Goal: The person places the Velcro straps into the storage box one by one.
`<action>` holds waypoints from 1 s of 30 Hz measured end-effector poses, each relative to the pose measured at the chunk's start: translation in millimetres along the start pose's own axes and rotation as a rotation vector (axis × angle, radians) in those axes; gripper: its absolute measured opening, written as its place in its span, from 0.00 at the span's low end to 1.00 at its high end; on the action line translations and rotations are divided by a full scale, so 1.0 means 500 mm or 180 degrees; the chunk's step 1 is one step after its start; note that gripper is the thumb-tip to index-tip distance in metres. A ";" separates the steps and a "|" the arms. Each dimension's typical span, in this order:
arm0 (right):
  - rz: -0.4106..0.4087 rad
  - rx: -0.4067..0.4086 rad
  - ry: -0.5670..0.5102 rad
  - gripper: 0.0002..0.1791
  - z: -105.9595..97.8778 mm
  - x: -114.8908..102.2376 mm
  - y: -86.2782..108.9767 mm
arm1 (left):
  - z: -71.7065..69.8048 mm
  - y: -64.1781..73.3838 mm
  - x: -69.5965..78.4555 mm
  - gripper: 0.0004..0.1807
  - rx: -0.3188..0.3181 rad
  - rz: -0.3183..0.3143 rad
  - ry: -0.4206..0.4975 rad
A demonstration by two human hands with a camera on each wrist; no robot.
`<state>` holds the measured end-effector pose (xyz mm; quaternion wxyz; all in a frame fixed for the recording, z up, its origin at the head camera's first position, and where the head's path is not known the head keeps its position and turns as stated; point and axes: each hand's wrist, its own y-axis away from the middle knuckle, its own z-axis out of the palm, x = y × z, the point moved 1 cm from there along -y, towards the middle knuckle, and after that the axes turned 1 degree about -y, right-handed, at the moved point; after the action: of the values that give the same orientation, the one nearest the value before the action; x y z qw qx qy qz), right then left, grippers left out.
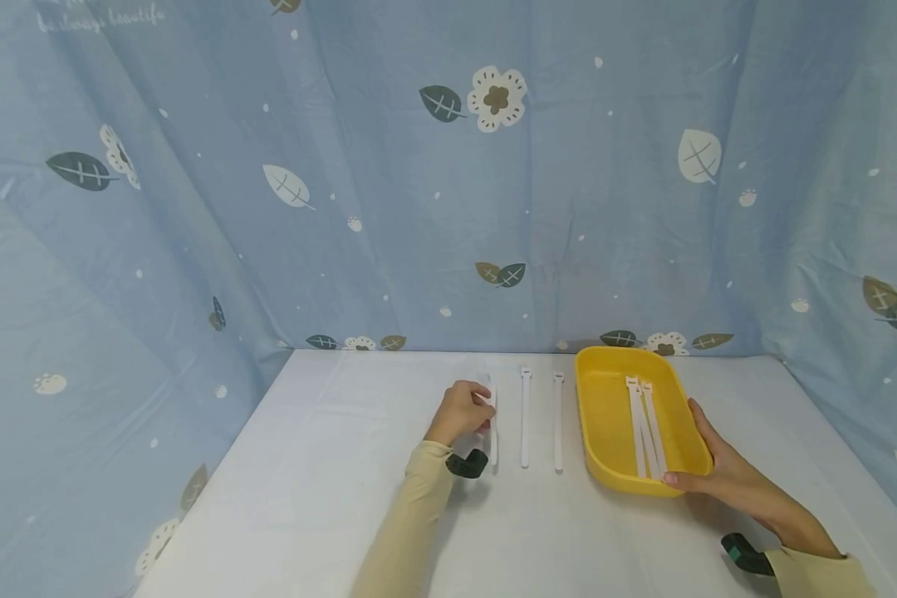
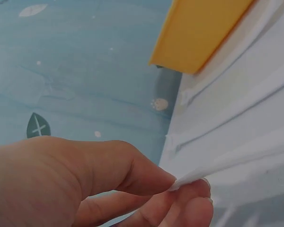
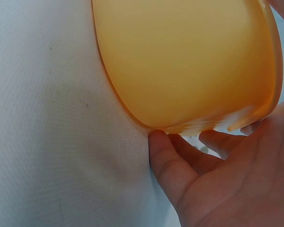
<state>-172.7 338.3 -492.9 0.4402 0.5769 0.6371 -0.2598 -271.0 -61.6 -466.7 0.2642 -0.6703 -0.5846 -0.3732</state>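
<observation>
My left hand pinches a white cable tie between thumb and fingertips. In the left wrist view the pinched end of the cable tie shows at the fingertips of my left hand. Two more white cable ties, one near and one farther right, lie lengthwise on the table. My right hand holds the yellow tray at its near right corner, thumb at the rim and fingers along the outer side. Several cable ties lie inside it.
A white cloth covers the table. Blue patterned curtain hangs behind and at both sides. Something clear and shiny lies beside the pinched cable tie; its kind is hard to make out.
</observation>
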 end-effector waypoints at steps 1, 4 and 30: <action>-0.0003 -0.0002 -0.0004 0.70 0.000 0.000 0.000 | 0.000 0.000 0.000 0.17 -0.0006 -0.0001 0.0016; -0.0001 -0.0007 0.0008 0.70 -0.001 -0.001 0.001 | -0.001 -0.002 0.001 0.17 -0.0021 0.0006 0.0101; -0.0018 0.0008 0.0018 0.69 0.000 -0.004 0.004 | -0.004 0.004 0.018 0.21 -0.0279 -0.0037 0.1106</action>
<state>-170.8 337.6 -491.1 0.4369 0.5764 0.6396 -0.2602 -269.2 -58.1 -457.9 0.3295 -0.6031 -0.5171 -0.5101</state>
